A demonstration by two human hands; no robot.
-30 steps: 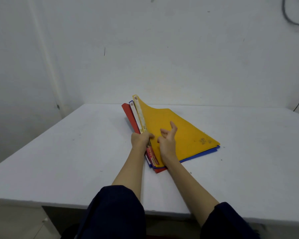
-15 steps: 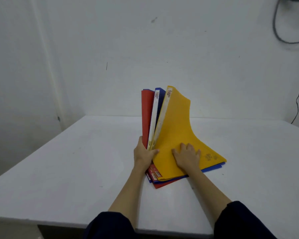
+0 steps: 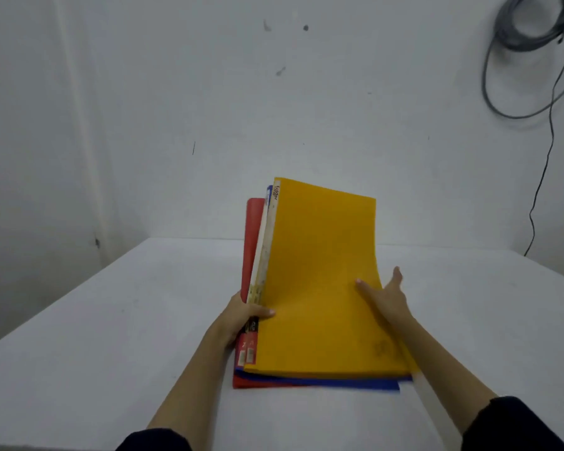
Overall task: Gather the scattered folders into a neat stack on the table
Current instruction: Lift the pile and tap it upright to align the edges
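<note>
A bundle of folders stands tilted on its near edge on the white table (image 3: 111, 336), far end raised. The yellow folder (image 3: 316, 281) is on top, facing me. Under it show a blue folder (image 3: 339, 383) and a red folder (image 3: 253, 229). My left hand (image 3: 241, 317) grips the bundle at its left spine edge, thumb on the yellow cover. My right hand (image 3: 385, 297) is at the yellow folder's right edge, thumb on the cover and fingers spread past the edge.
The table meets a white wall behind. A coil of grey cable (image 3: 531, 43) hangs on the wall at the upper right, with a thin black wire (image 3: 541, 177) running down. Dark sleeves (image 3: 515, 424) show at the bottom.
The folders have been squared up from a fanned spread and swung to face me. My right hand has slid from the cover's middle to its right edge.
</note>
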